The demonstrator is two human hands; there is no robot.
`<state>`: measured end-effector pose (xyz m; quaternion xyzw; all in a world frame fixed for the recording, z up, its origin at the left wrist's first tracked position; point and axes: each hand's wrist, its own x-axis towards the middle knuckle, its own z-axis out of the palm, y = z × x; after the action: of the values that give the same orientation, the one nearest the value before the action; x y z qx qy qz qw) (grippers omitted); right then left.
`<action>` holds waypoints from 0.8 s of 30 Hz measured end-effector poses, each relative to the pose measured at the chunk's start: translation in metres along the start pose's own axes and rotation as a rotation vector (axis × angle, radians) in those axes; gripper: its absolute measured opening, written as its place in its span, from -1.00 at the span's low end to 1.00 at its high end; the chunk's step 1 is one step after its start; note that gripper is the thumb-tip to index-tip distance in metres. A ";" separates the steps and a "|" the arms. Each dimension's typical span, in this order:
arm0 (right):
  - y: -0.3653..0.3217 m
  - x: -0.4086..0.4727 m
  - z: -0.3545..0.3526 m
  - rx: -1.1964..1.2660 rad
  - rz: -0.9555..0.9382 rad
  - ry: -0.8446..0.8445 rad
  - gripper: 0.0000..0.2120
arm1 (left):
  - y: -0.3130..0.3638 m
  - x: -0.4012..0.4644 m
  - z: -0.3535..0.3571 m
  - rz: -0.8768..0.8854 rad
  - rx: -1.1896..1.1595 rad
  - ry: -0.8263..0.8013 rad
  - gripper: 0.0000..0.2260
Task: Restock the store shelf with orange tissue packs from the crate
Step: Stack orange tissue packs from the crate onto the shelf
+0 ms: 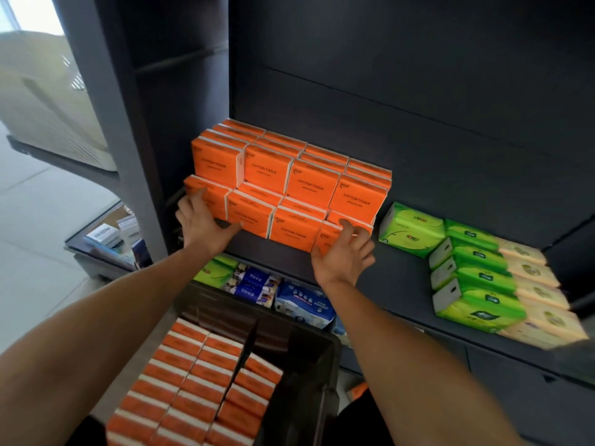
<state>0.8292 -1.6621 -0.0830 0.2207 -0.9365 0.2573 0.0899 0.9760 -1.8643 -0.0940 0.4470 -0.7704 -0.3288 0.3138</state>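
dark shelf (402, 278) already carries two tiers of orange tissue packs (309, 183); left hand (201, 220) and right hand (346, 252), fingers spread, press the front row's ends. crate (306, 381) below remains mostly full.

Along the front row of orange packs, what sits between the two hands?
In the head view, two orange tissue packs stand side by side between the left hand and the right hand, which touch the row's end packs.

dark grey shelving unit (418, 91), pale tiled floor (32, 220), bright daylight at left.
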 end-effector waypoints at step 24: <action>0.082 -0.196 0.181 0.330 0.652 -0.919 -0.63 | -0.173 -0.188 0.146 -0.261 0.138 -0.834 -0.61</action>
<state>0.9556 -1.6218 -0.3287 0.0213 -0.8466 0.2918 -0.4446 1.0223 -1.7297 -0.3516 0.3895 -0.7884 -0.4658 -0.0984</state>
